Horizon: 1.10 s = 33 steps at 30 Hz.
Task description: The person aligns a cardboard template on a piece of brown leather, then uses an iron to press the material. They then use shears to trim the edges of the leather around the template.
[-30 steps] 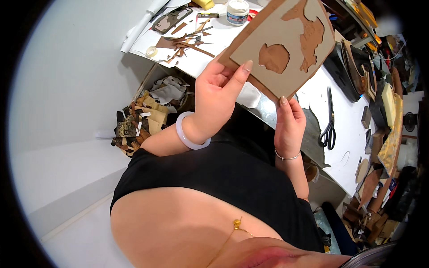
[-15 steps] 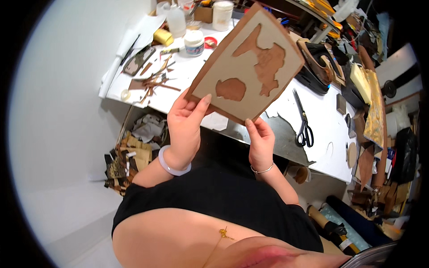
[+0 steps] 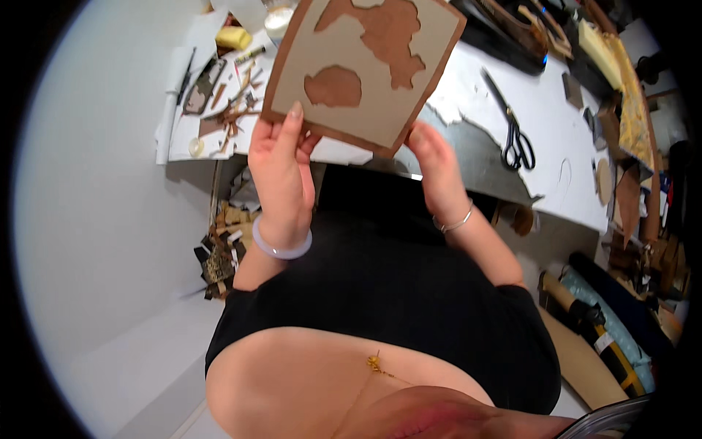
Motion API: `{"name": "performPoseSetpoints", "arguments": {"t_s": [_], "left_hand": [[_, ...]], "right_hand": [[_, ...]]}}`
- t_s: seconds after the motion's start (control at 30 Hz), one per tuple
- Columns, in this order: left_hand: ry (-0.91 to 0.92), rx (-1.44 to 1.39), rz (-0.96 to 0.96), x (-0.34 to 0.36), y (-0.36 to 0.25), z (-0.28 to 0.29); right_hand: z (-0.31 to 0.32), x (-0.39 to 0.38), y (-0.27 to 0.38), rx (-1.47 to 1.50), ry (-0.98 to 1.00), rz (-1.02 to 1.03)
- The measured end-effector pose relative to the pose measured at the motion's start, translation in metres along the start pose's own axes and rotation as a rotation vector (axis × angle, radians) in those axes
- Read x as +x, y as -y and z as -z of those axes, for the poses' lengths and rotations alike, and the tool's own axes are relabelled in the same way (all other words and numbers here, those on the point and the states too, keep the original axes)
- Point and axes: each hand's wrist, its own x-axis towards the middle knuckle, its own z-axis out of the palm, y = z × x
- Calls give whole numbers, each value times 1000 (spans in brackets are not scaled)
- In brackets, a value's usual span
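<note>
I hold a flat brown sheet [image 3: 365, 110] up in front of me, its pale grey facing cut away in two irregular brown patches. My left hand [image 3: 281, 164], with a pale bangle on the wrist, grips the sheet's lower left corner, thumb on the front. My right hand [image 3: 435, 168], wearing a thin silver bracelet, pinches the lower right edge from behind. The sheet is tilted and hides part of the white worktable [image 3: 556, 117] behind it.
Black scissors [image 3: 515, 143] lie on the table right of the sheet. Brown scraps and small tools [image 3: 227, 102] litter its left end, by a yellow block [image 3: 234, 36]. A pile of offcuts [image 3: 219, 249] sits on the floor left; rolls [image 3: 607, 322] lie right.
The sheet has moved left and lower in view and turned more upright, with both hands still holding it. The left hand shifted toward the lower left corner.
</note>
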Motion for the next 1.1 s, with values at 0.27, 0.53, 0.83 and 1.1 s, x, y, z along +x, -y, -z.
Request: {"name": "performPoseSetpoints", "arguments": {"t_s": [0.27, 0.53, 0.83, 1.1], "left_hand": [[100, 43, 295, -2, 26, 6], [244, 116, 610, -2, 81, 11], [262, 107, 772, -10, 101, 51], [231, 249, 703, -8, 100, 51]], "right_hand": [[13, 22, 4, 119, -72, -25], [46, 23, -12, -112, -128, -75], [207, -29, 13, -1630, -499, 173], [198, -10, 35, -1755, -376, -39]]}}
